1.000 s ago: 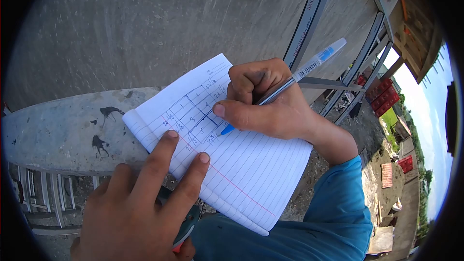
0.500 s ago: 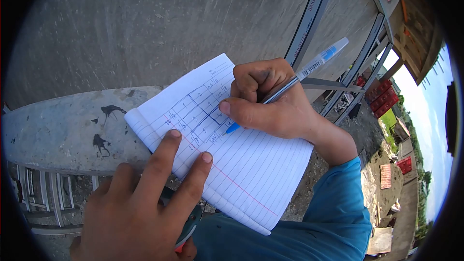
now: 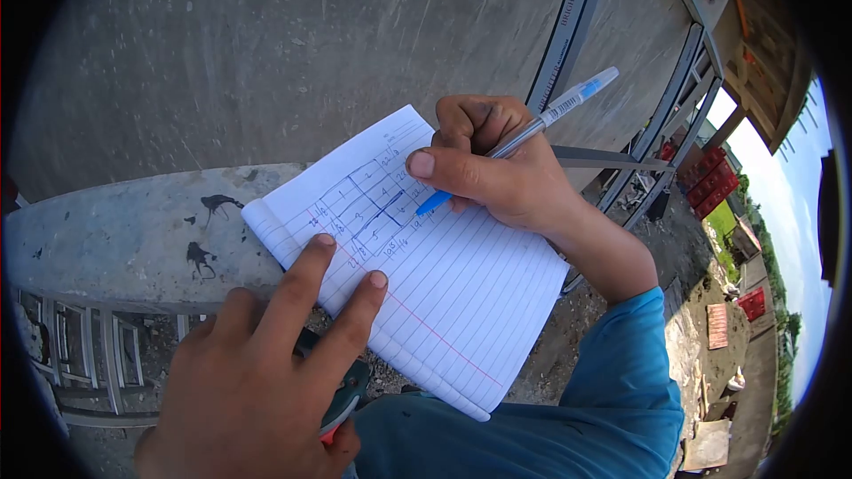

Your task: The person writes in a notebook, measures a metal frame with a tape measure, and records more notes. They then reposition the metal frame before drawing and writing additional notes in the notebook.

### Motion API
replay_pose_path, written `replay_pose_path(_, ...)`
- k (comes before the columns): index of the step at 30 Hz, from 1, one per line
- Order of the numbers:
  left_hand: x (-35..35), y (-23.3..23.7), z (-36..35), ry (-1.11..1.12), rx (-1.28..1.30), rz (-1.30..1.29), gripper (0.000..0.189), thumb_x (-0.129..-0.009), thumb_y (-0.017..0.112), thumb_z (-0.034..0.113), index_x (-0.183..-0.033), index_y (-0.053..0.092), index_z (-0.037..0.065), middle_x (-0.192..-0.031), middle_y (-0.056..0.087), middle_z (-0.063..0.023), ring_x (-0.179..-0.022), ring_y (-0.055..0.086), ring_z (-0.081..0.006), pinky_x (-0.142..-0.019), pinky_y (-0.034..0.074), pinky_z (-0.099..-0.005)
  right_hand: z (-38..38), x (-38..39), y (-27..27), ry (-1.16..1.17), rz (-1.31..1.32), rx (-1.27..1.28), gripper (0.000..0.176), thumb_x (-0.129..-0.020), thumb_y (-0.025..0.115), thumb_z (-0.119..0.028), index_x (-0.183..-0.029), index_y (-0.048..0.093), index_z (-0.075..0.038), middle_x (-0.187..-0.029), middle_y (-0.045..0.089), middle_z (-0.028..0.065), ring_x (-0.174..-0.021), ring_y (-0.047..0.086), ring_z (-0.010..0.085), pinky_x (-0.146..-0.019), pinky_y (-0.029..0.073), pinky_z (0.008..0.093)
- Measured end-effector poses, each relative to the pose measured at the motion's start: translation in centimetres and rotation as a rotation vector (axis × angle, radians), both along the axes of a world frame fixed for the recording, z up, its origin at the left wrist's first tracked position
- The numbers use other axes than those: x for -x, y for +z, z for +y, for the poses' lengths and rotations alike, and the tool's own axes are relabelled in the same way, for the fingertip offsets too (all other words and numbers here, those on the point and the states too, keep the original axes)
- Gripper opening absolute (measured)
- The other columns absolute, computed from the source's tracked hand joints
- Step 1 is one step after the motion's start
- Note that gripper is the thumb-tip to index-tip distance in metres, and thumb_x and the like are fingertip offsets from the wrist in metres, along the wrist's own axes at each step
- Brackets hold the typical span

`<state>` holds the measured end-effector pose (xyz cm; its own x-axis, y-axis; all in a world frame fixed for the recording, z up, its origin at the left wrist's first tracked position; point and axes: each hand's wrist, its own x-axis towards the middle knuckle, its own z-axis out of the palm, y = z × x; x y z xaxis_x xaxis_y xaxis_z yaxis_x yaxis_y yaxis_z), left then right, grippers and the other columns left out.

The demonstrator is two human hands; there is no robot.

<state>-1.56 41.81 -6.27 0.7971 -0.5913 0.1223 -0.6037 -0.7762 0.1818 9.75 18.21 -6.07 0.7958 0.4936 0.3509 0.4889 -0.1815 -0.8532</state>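
Observation:
A ruled notepad [image 3: 461, 319] lies tilted over the edge of a grey concrete ledge [image 3: 133, 231]. On its page is a hand-drawn grid [image 3: 373, 200] with numbered boxes and figures written around it. My right hand [image 3: 506, 164] grips a clear ballpoint pen [image 3: 564, 106] with a blue tip, which points down at the grid's lower right side. Two stretched fingers of my left hand [image 3: 257, 364] rest on the page near its red margin line. Its other fingers are bent. Partly hidden beneath that hand is a dark green and red tool [image 3: 348, 390].
A grey wall panel [image 3: 311, 44] rises behind the ledge. Metal framing bars marked BRIGHTER [image 3: 566, 27] stand at upper right. Below the ledge on the left lies a metal ladder-like frame [image 3: 111, 350]. Red crates [image 3: 710, 182] and rubble lie farther right.
My right hand has shifted slightly up the page, and the pen tip has moved from the lower figures toward the grid's edge. My left fingers stay on the notepad.

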Motion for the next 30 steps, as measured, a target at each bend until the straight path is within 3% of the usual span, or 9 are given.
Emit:
replay_pose_path(4,-0.3,-0.7,-0.4,-0.054,-0.030,-0.081,0.091,-0.048,0.073,0.021,-0.135,0.049,0.011,-0.134,0.041,-0.0228,-0.089,0.061,-0.0358,-0.067,0.052,-0.0411,-1.1,0.4,1.0,-0.051,-0.075,-0.114,0.038,-0.082,0.072,-0.024,-0.059,0.045,-0.012,-0.050,0.051,0.0005,-0.045,0.048,0.0046,-0.043,0.037,0.0190)
replay_pose_path(8,-0.1,-0.8,-0.4,-0.062,0.014,-0.116,0.092,-0.048,0.070,0.022,-0.136,0.048,0.011,-0.133,0.042,-0.0240,-0.096,0.062,-0.0379,-0.069,0.053,-0.0425,-3.9,2.2,1.7,-0.050,-0.248,-0.314,0.031,-0.091,0.056,-0.033,-0.075,0.042,-0.011,-0.051,0.040,-0.0036,-0.040,0.036,0.0020,-0.038,0.025,0.0176)
replay_pose_path(12,1.0,-1.2,0.4,0.042,0.189,-0.114,0.093,-0.044,0.071,0.024,-0.133,0.050,0.008,-0.131,0.044,-0.0246,-0.099,0.062,-0.0374,-0.074,0.053,-0.0419,-8.0,5.9,0.7,-0.106,-0.381,-0.499,0.025,-0.091,0.057,-0.028,-0.081,0.048,-0.007,-0.059,0.047,-0.0001,-0.042,0.038,0.0043,-0.040,0.033,0.0210)
replay_pose_path(15,2.7,-2.9,2.6,0.004,0.402,-0.118,0.093,-0.039,0.075,0.026,-0.127,0.054,0.004,-0.126,0.049,-0.0253,-0.098,0.063,-0.0369,-0.080,0.051,-0.0407,-10.6,9.1,-2.9,-0.323,-0.650,-0.555,0.024,-0.093,0.054,-0.028,-0.091,0.049,-0.004,-0.066,0.049,0.0041,-0.048,0.042,0.0067,-0.042,0.035,0.0210)
replay_pose_path(18,4.4,-6.9,5.2,-0.049,0.670,0.062,0.087,-0.033,0.078,0.025,-0.114,0.061,-0.002,-0.113,0.059,-0.0253,-0.098,0.063,-0.0350,-0.086,0.049,-0.0387,-10.0,12.9,-7.2,-0.696,-0.567,-0.794,0.025,-0.093,0.052,-0.027,-0.100,0.050,-0.003,-0.070,0.051,0.0060,-0.053,0.047,0.0095,-0.045,0.035,0.0207)
replay_pose_path(22,6.0,-10.7,5.8,-0.079,0.955,0.380,0.070,-0.034,0.081,0.028,-0.095,0.067,-0.004,-0.095,0.065,-0.0225,-0.092,0.065,-0.0336,-0.084,0.049,-0.0378,-11.1,17.5,-14.2,-0.749,-0.403,-0.792,0.025,-0.094,0.051,-0.026,-0.101,0.053,-0.002,-0.073,0.055,0.0069,-0.059,0.050,0.0112,-0.050,0.038,0.0217)
replay_pose_path(24,6.1,-10.5,7.6,-0.218,0.904,0.279,0.072,-0.044,0.082,0.036,-0.101,0.064,-0.004,-0.103,0.062,-0.0232,-0.097,0.063,-0.0329,-0.085,0.048,-0.0385,-10.5,20.0,-16.0,-0.856,-0.424,-0.631,0.023,-0.094,0.052,-0.025,-0.099,0.054,-0.002,-0.075,0.056,0.0075,-0.061,0.051,0.0114,-0.053,0.040,0.0224)
replay_pose_path(27,5.4,-7.5,9.0,-0.315,0.868,-0.311,0.071,-0.070,0.073,0.045,-0.124,0.055,0.003,-0.120,0.052,-0.0204,-0.087,0.058,-0.0276,-0.073,0.052,-0.0364,-7.2,21.4,-13.9,-0.959,-0.529,-0.365,0.022,-0.087,0.061,-0.012,-0.105,0.055,-0.001,-0.091,0.060,0.0074,-0.080,0.057,0.0097,-0.069,0.046,0.0223)
replay_pose_path(30,3.6,-3.2,7.3,-0.076,0.926,-0.577,0.080,-0.065,0.077,0.049,-0.123,0.053,-0.002,-0.118,0.054,-0.0184,-0.107,0.055,-0.0299,-0.089,0.044,-0.0381,-3.9,20.2,-12.7,-0.849,-0.325,-0.635,0.038,-0.085,0.064,-0.013,-0.119,0.050,-0.005,-0.104,0.057,0.0077,-0.088,0.057,0.0097,-0.072,0.050,0.0247)
